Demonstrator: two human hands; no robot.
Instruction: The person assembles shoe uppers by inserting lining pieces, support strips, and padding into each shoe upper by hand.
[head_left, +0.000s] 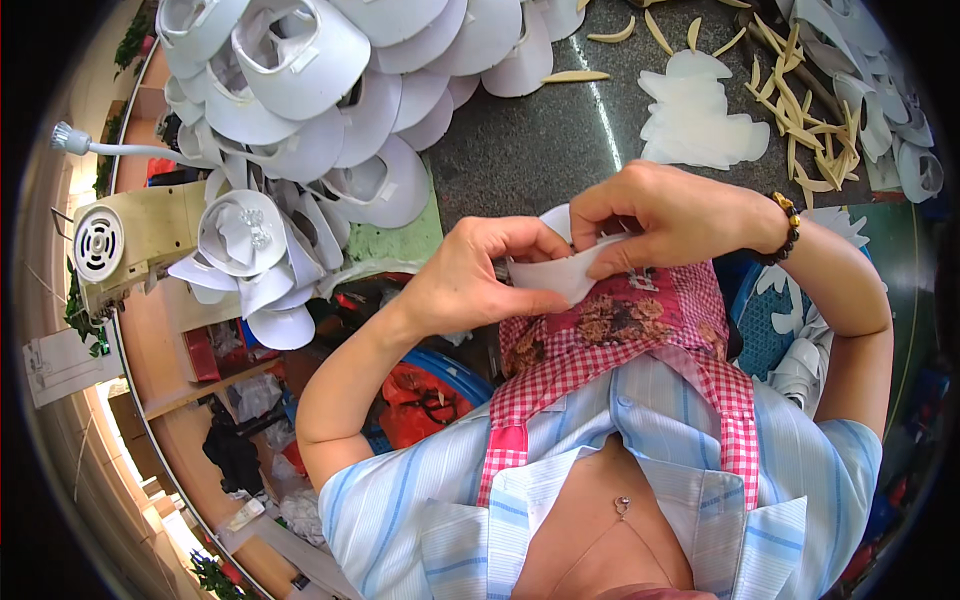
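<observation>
Close to our chest, above the red checked apron (620, 340), we hold a thin white curved fabric-foam visor piece (560, 272). Left hand (470, 285) pinches its near-left edge; right hand (665, 215) clamps its far rim. It looks light, floppy and creasable, best held by its edges. Finished white visors (300, 110) pile far left on the dark tabletop (540, 150).

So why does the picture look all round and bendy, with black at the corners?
In the head view, a fisheye lens bends straight lines near the rim and leaves the corners black. The middle is sharp: both hands, left hand and right hand, on the white piece. A bright streak of glare crosses the dark table.
</observation>
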